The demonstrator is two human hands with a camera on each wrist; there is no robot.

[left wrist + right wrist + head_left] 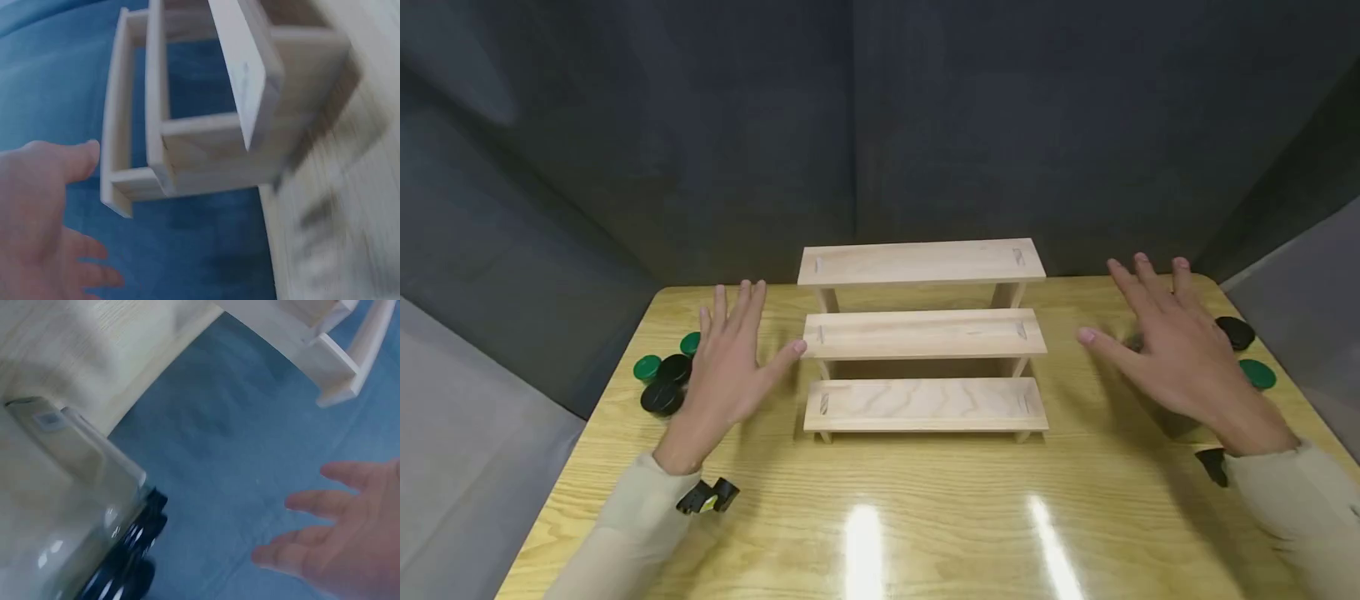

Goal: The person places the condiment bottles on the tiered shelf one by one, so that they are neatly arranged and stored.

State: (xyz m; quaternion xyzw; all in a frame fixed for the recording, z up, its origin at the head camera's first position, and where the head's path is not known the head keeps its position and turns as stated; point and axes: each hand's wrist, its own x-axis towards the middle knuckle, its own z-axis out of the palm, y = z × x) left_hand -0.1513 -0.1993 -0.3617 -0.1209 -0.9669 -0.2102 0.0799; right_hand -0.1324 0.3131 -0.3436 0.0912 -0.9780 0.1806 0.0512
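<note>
**rigwatcher:** I'm watching the head feed right now. Both hands are hovering over the tabletop (880, 517) with nothing in them. The left hand (726, 375) is floating flat with its fingers spread wide, thumb tip just beside the left end of the middle step of the three-tier wooden rack (922, 337). The right hand (1172, 350) is hanging open too, fingers fanned, off to the rack's right side. So neither grip is pinching anything.

**benchmod:** Where are the jars sitting?

**rigwatcher:** A cluster of green- and black-lidded jars (662, 379) is standing just left of the left hand, partly tucked behind it. Two more are showing at the far right: a black-lidded jar (1236, 332) and a green-lidded jar (1257, 374), both beyond the right hand. The right wrist view is blurry, but I'm seeing a clear jar with a dark lid (125, 562) close to the camera. The rack itself is standing bare in the middle.

**benchmod:** Tips for the pickup?

**rigwatcher:** My guess: come down on one lid from above, and take an outer jar first so the neighbours aren't getting knocked. The left cluster is packed tight, lids touching, so I'm thinking a narrow fingertip grip is working better than a full wrap.
</note>
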